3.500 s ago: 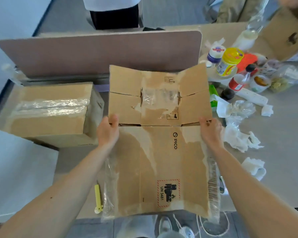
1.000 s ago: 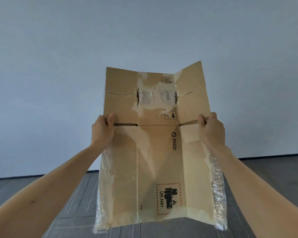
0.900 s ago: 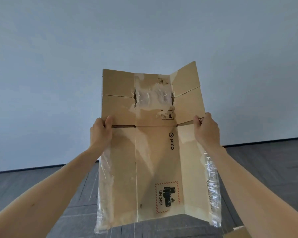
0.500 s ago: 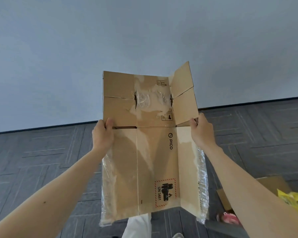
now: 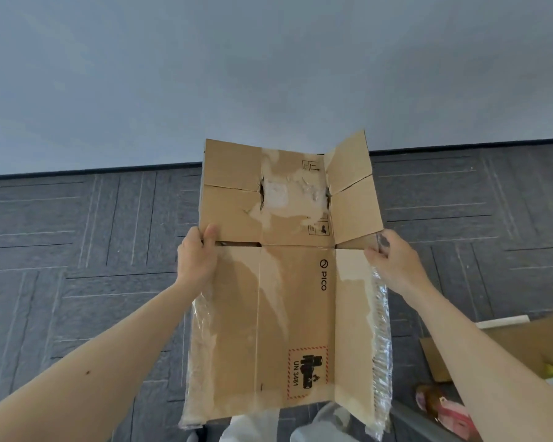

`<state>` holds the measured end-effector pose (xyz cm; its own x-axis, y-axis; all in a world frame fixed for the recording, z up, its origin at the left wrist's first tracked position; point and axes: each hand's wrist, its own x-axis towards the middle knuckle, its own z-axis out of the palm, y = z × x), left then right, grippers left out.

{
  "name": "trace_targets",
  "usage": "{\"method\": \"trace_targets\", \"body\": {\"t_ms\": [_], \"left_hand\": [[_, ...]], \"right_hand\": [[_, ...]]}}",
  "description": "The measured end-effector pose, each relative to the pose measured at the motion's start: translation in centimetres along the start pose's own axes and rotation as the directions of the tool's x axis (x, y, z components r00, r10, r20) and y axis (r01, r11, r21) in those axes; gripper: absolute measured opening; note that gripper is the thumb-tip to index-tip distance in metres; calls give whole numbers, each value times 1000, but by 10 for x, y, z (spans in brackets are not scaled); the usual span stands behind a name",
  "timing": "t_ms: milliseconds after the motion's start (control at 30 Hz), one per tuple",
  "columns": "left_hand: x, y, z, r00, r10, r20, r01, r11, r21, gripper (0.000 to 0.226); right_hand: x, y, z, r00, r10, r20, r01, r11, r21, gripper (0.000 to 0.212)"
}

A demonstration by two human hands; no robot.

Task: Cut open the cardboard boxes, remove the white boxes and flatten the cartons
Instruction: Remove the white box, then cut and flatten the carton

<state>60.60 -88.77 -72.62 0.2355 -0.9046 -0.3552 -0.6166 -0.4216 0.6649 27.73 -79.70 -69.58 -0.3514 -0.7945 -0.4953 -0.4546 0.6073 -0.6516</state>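
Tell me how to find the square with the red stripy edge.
Look at the flat carton that the left hand and right hand hold up over the grey floor. Go down its middle panel to the lower right corner. The label there has a red dashed border, unlike the plain black PICO print higher up.

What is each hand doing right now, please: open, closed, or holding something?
The left hand grips the left edge of the flattened carton.
The right hand grips its right edge.
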Motion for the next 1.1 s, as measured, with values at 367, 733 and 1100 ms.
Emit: {"method": "trace_targets", "body": {"t_ms": [367,733,1100], "left_hand": [[116,-115,145,992,-105,70,103,994,30,45],[206,-191,240,968,-118,221,133,990,-54,18],[314,-188,292,987,-17,158,19,1000,-8,23]], "right_hand": [[149,121,112,998,26,59,-18,993,-119,12],[266,191,188,995,78,55,-69,987,-142,28],[388,203,223,999,29,-46,-34,994,-108,23]]}}
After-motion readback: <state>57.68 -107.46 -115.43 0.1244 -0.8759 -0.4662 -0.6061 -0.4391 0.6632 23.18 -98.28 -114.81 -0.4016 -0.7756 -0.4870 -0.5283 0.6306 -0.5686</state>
